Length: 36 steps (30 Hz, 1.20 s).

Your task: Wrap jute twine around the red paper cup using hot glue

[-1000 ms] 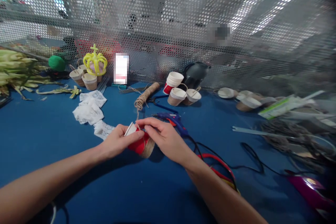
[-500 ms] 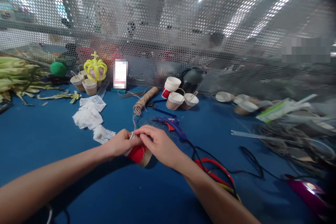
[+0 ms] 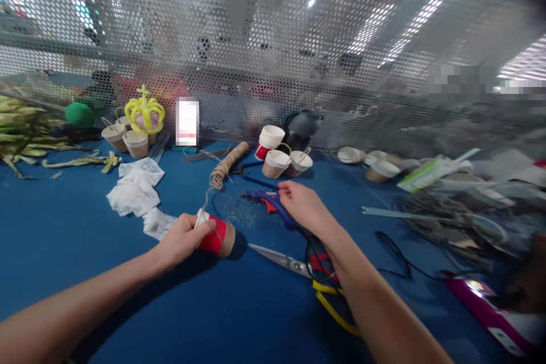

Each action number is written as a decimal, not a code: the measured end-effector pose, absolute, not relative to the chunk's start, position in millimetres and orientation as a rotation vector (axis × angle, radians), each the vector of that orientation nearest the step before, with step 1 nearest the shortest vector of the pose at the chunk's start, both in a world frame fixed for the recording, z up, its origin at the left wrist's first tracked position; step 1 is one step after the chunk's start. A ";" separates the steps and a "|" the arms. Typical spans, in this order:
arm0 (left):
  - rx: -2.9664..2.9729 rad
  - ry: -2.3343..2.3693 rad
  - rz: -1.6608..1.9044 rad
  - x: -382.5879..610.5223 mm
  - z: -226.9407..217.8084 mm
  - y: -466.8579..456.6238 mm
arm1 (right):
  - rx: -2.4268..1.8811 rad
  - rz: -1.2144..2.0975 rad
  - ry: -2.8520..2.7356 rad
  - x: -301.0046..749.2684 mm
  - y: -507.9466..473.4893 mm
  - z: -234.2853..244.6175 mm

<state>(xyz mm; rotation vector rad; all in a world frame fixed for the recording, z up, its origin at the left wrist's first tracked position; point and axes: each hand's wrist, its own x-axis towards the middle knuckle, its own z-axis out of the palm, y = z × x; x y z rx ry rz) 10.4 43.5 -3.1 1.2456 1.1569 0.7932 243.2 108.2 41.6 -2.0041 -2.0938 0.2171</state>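
Observation:
A paper cup wrapped in red with a twine-wound base (image 3: pixel 215 236) lies tilted on its side, gripped in my left hand (image 3: pixel 185 236) by its white rim. Twine runs from the cup's rim up to a twine bundle (image 3: pixel 228 165). My right hand (image 3: pixel 301 205) is at the back of a blue glue gun (image 3: pixel 260 196) with a red trigger, fingers curled over its rear end. The gun still lies on the table, nozzle pointing left. Under my right forearm lie scissors (image 3: pixel 281 259) with red and yellow handles partly hidden.
White crumpled wipes (image 3: pixel 134 190) lie left of the cup. Small paper cups (image 3: pixel 276 162) and a dark jug (image 3: pixel 303 125) stand at the back. A yellow crown (image 3: pixel 145 114) sits on cups at left. Cords and a tangle of grey strands (image 3: pixel 439 233) lie at right.
My right hand has left the cup and moved right to the glue gun. My left hand keeps hold of the cup. The scissors now show more, and the view has shifted slightly.

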 end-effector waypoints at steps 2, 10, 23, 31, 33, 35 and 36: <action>1.318 1.169 0.820 10.3 -5.9 43.3 | -2.068 0.239 -2.136 251.0 113.5 28.3; 1.553 1.212 0.855 6.7 -13.5 43.6 | -2.150 0.357 -2.102 254.4 113.0 13.8; 1.543 1.200 0.791 4.0 -13.2 46.4 | -1.580 1.193 -1.599 243.9 60.0 53.7; 1.578 1.214 0.787 1.7 -11.4 45.7 | -1.652 1.288 -1.783 221.6 23.4 56.4; 1.576 1.229 0.776 1.6 -11.1 45.9 | -1.690 1.208 -1.843 220.6 19.1 52.5; 1.570 1.262 0.754 2.0 -9.7 46.3 | -1.640 1.040 -1.988 222.2 17.0 49.0; 1.559 1.281 0.746 2.3 -8.7 46.5 | -1.595 0.950 -2.069 223.4 16.9 47.8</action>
